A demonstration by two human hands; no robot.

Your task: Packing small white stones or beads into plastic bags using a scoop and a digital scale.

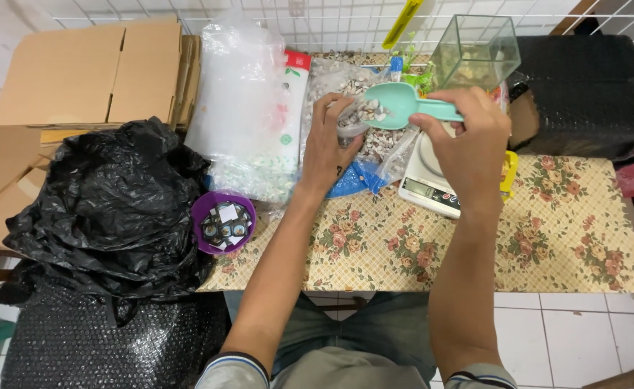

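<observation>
One teal scoop (402,105), loaded with pebbles, lay level above the open pebble bag (374,144), bowl pointing left. The right hand (472,140) gripped its handle; the left hand (329,140) pinched the bag. One scale (432,189).

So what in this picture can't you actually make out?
All in the head view:
- Scale: its pan is hidden behind the right hand; the display is too small to read.
- Bag of pebbles: partly covered by the left hand and the teal scoop.
- Purple bowl: its small contents are too tiny to identify.
- Glass tank: its inside is blurred by reflections.
</observation>
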